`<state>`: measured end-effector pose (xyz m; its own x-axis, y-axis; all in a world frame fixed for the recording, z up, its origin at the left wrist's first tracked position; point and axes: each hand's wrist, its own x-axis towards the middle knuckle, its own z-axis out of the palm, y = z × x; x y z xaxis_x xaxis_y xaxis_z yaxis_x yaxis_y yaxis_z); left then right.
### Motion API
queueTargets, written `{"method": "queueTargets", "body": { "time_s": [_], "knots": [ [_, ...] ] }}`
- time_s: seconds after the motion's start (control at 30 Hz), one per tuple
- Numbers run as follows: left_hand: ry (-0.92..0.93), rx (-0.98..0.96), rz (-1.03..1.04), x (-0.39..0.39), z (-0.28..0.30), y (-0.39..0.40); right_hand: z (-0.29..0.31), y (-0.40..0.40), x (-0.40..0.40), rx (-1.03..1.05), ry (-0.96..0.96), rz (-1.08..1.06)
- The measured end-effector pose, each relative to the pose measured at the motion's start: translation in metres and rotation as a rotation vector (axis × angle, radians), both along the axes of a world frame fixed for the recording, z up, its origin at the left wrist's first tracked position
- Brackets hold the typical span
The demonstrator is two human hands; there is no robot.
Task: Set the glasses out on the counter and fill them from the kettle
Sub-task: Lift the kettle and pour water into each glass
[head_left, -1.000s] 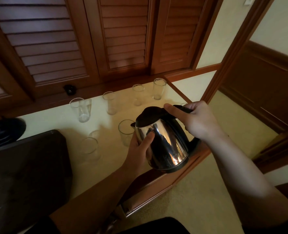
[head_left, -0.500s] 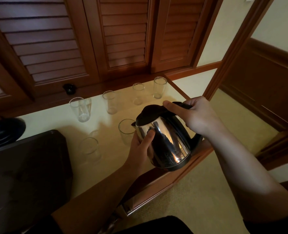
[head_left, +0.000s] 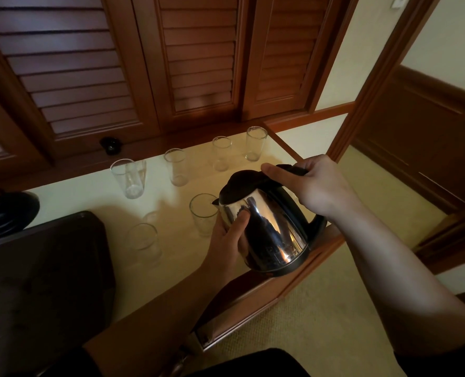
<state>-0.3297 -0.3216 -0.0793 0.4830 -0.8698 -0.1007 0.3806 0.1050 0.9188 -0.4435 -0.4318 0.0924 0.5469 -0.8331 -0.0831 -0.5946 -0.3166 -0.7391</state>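
Note:
A steel kettle (head_left: pixel 272 227) with a black lid hangs tilted over the counter's front right edge. My right hand (head_left: pixel 318 186) grips its black handle, thumb on the lid. My left hand (head_left: pixel 228 240) cups the kettle's body from the left. The spout sits at the rim of a clear glass (head_left: pixel 202 213). Several more empty-looking glasses stand on the pale counter (head_left: pixel 70 202): one in front left (head_left: pixel 144 240), and a back row including a left one (head_left: pixel 129 178) and a far right one (head_left: pixel 255 142).
A dark tray (head_left: pixel 40 281) fills the counter's left side. A black round kettle base (head_left: pixel 5 213) sits at the far left. Louvred wooden doors (head_left: pixel 198 58) rise behind the counter. Carpeted floor (head_left: pixel 321 322) lies to the right.
The kettle has tipped slightly further toward the glass at its spout and lifted a little. Both hands keep their hold.

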Motion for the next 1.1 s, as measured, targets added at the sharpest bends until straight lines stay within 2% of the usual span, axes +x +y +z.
{"method": "queueTargets", "body": {
  "time_s": [1.1],
  "knots": [
    [0.037,-0.026,0.056,-0.0095,0.0043,-0.0052,0.0080,-0.0021,-0.0043,-0.057,0.044,0.008]
  ]
}}
